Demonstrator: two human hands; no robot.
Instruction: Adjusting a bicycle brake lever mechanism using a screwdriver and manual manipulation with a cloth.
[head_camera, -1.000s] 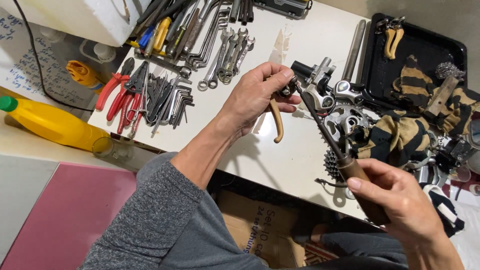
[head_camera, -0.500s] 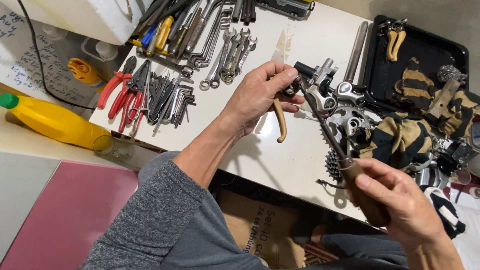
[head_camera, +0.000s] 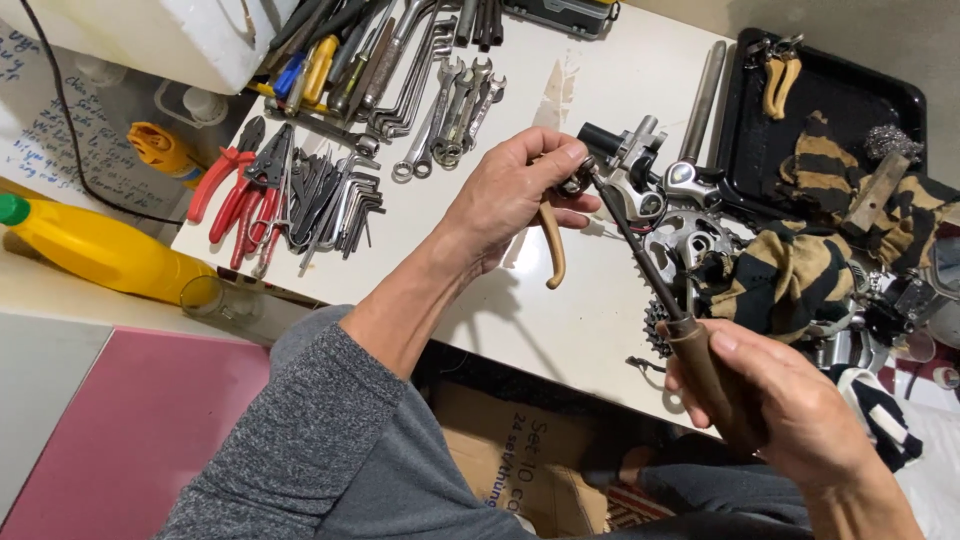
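Your left hand (head_camera: 510, 195) pinches a small metal part (head_camera: 578, 180) beside the derailleur (head_camera: 640, 185); your right hand (head_camera: 775, 405) grips the screwdriver (head_camera: 655, 280), tip meeting that part.

Red pliers (head_camera: 232, 190), wrenches (head_camera: 452, 110) (fanned out), yellow bottle (head_camera: 95, 248).

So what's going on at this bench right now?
A person holds a small metal part pinched in the left hand along with tan-handled pliers. The right hand grips a brown-handled screwdriver, its tip at that part. Wrenches and bicycle parts lie on the white table.
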